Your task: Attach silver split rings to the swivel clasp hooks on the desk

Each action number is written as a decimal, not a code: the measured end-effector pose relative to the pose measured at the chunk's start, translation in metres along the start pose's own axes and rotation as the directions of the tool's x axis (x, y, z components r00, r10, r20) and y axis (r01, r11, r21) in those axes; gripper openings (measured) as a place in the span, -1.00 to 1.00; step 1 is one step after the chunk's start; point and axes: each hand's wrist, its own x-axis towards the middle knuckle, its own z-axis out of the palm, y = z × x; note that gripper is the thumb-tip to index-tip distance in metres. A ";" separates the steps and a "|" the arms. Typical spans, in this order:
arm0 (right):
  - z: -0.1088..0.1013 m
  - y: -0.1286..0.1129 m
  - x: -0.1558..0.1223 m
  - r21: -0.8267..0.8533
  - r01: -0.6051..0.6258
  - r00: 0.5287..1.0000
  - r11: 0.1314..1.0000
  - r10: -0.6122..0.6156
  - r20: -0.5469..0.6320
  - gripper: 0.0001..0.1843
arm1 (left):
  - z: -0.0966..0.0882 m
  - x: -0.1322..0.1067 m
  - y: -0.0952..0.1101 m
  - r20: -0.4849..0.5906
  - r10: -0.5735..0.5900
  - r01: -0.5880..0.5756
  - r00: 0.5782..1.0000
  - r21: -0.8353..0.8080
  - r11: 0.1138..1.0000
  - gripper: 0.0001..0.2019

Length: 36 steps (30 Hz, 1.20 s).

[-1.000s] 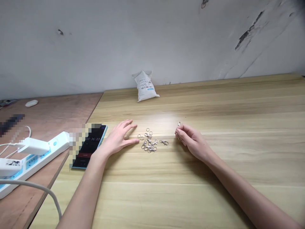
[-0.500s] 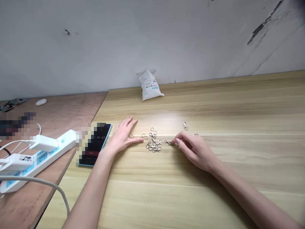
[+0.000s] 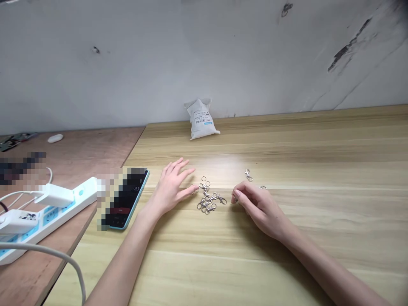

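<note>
My left hand (image 3: 168, 187) is open, its fingers spread low over the table, the thumb reaching the small split rings (image 3: 194, 190) beside the pile. A heap of silver swivel clasps (image 3: 207, 202) lies between my hands, with a few loose rings (image 3: 204, 179) at its far side. My right hand (image 3: 255, 204) is closed in a pinch just right of the heap. A bit of metal shows at its fingertips, too hidden to name. Beyond the right hand lies a clasp with a ring on it (image 3: 248, 175). Another metal piece (image 3: 262, 187) is partly covered by the knuckles.
A white plastic packet (image 3: 203, 121) with a label stands near the wall. To the left, a phone (image 3: 127, 199) lies by my left forearm. A power strip (image 3: 47, 216) with plugged-in chargers and a grey cable (image 3: 57, 253) occupies the lower brown table.
My left hand has shifted right, its thumb now over the rings. The clasp that was at my right fingertips now lies against the heap, apart from that hand. The view has tilted slightly.
</note>
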 end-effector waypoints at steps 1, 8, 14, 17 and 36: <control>0.000 0.000 0.000 0.014 -0.003 1.000 1.000 0.003 0.002 -0.71 | 0.000 0.001 0.004 -0.012 0.050 -0.050 0.999 0.000 0.999 -0.62; 0.001 0.001 0.002 0.040 -0.008 1.000 0.999 0.007 0.027 -0.73 | 0.012 0.001 0.028 -0.095 0.228 -0.226 0.969 0.032 0.974 -0.84; 0.003 0.002 0.001 -0.045 0.026 0.999 0.999 -0.026 0.020 -0.75 | 0.017 0.004 0.038 -0.206 0.261 -0.256 0.943 0.049 0.965 -0.88; 0.003 0.003 0.001 -0.093 0.044 0.999 0.995 -0.043 0.008 -0.77 | 0.017 0.006 0.038 -0.241 0.285 -0.271 0.928 0.090 0.958 -0.85; 0.005 -0.008 0.007 0.657 -0.264 0.950 0.707 0.308 0.050 -0.85 | 0.008 0.003 0.046 -0.243 0.113 -0.172 0.964 -0.238 0.956 -0.94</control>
